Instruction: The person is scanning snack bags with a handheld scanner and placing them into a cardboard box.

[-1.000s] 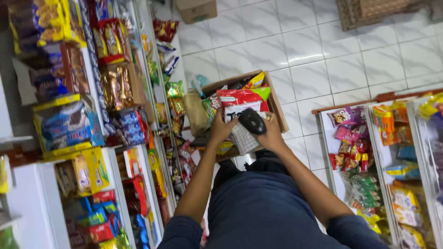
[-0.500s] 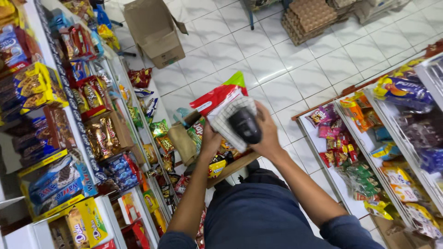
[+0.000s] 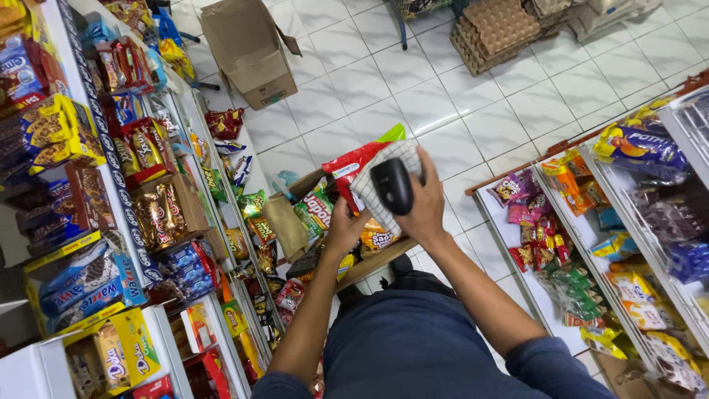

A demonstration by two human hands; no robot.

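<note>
My right hand (image 3: 427,210) is closed around a black handheld scanner (image 3: 392,185) and presses it against a white checked pad (image 3: 373,193). Beside it, my left hand (image 3: 344,226) grips the lower end of a red snack bag (image 3: 350,167) that stands up behind the pad. A green packet tip (image 3: 394,134) pokes out above. Both hands are over an open cardboard tray (image 3: 375,264) of snack packets held in front of my body, above my dark blue trousers (image 3: 413,347).
Shelves packed with snack and biscuit packs (image 3: 111,192) line the left side. More shelves of bagged snacks (image 3: 591,244) run along the right. On the white tiled floor ahead stand an open cardboard box (image 3: 251,52) and a stack of egg trays (image 3: 498,29).
My hands have lifted the scanner, pad and red bag higher above the tray. The view has tilted, so more floor, the cardboard box and the egg trays show.
</note>
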